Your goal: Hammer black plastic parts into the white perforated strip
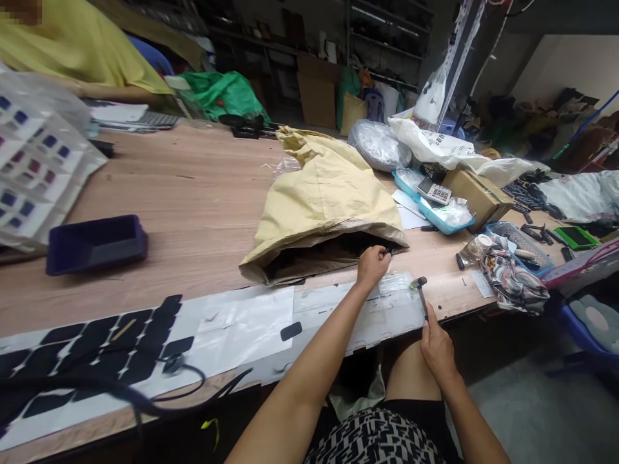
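Near the far left corner of the worktop (203, 187) stands a pale bag (41, 161) printed with coloured squares, and behind it a co-worker's yellow sleeve (109, 55) lies along the far edge. In front of the bag, well in from the near edge, sits a dark purple tray (97, 245). Black pads (99, 330) are laid in rows on a white sheet (246, 322) along the near edge's left part. Mid-worktop, a pale yellow sack (324, 187) lies with its wide mouth facing the near edge. At the right end of that mouth, the left hand (372, 265) pinches a small black piece (387, 252), too small to identify. To its right, a hammer (423, 300) has its head raised over the near edge; the right hand (436, 348) is closed around its handle. Beyond, towards the worktop's far right, a calculator (434, 191) rests on a blue tray (452, 227) beside a cardboard box (476, 193). Nearer the right end, a patterned cloth (515, 283) lies against a pale blue basket (536, 254).
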### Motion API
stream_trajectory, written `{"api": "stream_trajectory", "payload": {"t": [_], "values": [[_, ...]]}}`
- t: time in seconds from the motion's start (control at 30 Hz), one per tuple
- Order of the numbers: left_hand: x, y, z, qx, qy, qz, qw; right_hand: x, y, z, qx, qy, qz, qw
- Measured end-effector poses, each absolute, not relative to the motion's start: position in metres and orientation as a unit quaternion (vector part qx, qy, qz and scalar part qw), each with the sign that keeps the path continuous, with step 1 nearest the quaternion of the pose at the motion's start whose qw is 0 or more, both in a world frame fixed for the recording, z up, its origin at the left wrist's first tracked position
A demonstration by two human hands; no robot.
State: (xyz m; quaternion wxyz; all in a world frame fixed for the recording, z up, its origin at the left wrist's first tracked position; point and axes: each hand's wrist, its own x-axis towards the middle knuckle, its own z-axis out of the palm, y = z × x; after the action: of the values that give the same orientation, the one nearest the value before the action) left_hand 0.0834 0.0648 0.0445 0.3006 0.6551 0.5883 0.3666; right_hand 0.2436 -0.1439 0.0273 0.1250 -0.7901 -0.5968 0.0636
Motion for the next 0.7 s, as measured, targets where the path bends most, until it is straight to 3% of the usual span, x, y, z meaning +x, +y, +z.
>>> {"api": "stream_trajectory", "payload": {"t": [0.27, 0.7], "values": [[0.111, 0.095, 0.038, 0.662, 0.668, 0.226, 0.255, 0.244, -0.145, 0.026, -0.790, -0.595, 0.084, 0.120], [0.006, -0.031, 0.019, 0.751, 0.541, 0.266, 0.271, 0.242, -0.144, 0.030, -0.796, -0.587, 0.097, 0.112]]}}
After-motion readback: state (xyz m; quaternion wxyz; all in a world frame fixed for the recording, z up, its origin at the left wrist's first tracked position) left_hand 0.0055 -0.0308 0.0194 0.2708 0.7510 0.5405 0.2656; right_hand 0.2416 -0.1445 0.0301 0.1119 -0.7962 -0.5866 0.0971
